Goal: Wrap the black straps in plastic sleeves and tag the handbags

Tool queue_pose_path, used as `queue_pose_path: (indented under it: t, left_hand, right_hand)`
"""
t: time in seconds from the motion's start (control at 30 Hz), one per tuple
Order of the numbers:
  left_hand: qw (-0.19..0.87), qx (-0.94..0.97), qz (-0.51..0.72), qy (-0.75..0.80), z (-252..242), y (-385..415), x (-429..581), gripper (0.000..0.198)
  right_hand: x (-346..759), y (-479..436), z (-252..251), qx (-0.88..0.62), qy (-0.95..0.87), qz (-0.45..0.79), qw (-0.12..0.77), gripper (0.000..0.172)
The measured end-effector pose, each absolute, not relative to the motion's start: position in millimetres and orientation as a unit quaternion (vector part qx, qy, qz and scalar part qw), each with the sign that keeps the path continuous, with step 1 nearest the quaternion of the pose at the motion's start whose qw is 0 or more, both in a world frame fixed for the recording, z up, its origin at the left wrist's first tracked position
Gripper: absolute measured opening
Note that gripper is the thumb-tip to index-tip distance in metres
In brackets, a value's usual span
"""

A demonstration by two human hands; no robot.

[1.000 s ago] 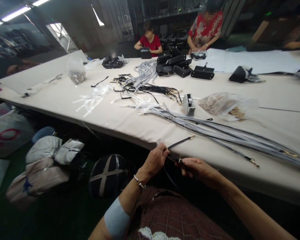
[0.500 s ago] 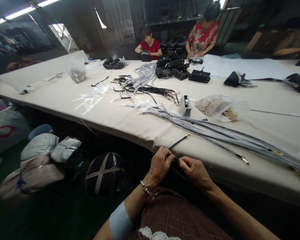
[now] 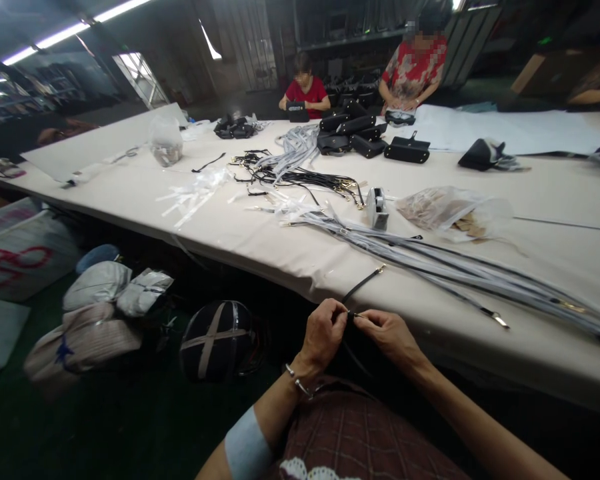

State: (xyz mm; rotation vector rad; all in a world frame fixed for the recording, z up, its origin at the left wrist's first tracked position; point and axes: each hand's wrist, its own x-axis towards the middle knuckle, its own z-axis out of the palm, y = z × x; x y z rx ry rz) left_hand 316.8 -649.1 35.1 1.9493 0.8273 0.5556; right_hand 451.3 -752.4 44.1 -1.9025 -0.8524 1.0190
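"How's the room?"
"Dim, around one long, pale-covered table (image 3: 253, 237)."
"And across it?"
"Two people (image 3: 415, 77) in red tops (image 3: 309, 91)."
"The hands?"
"Left hand (image 3: 324, 335) and right hand (image 3: 391, 339), closer together than a second ago, both pinched around one black strap (image 3: 361, 285) at the near edge; its gold clip (image 3: 381, 269) rests on the table."

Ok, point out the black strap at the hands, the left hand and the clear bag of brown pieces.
Black strap (image 3: 362, 283): head view, middle of its exposed length.
Left hand (image 3: 323, 333): head view, back of the hand.
Clear bag (image 3: 447, 210): head view, middle of its visible side.
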Motion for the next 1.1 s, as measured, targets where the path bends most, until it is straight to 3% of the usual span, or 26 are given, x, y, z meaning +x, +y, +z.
queue_pose_path:
  t: [0.17,0.27,0.43,0.57,0.7,0.93,1.1]
  left_hand:
    - [0.497,0.749,0.249,0.361,34,-649,316,0.008]
    - [0.453,0.776,0.263,0.351,29,-650,313,0.009]
    - [0.387,0.813,0.277,0.336,15,-653,312,0.008]
    - [0.439,0.755,0.280,0.399,4,-652,314,0.010]
    - [0.528,0.692,0.245,0.428,4,-649,313,0.007]
    - [0.636,0.613,0.218,0.415,19,-642,316,0.011]
    - [0.607,0.651,0.202,0.409,22,-644,326,0.010]
  right_hand:
    - [446,-748,44,-0.761,-0.409,0.318,0.390,0.021]
    - [443,-746,42,-0.765,-0.408,0.298,0.399,0.018]
    - [439,-742,33,-0.750,-0.325,0.359,0.451,0.034]
    - [438,-738,26,-0.704,-0.258,0.450,0.485,0.053]
    - [444,-737,23,-0.673,-0.253,0.497,0.486,0.057]
    - [456,-738,22,-0.701,-0.348,0.463,0.415,0.042]
    - [463,-740,25,-0.752,-0.433,0.351,0.352,0.029]
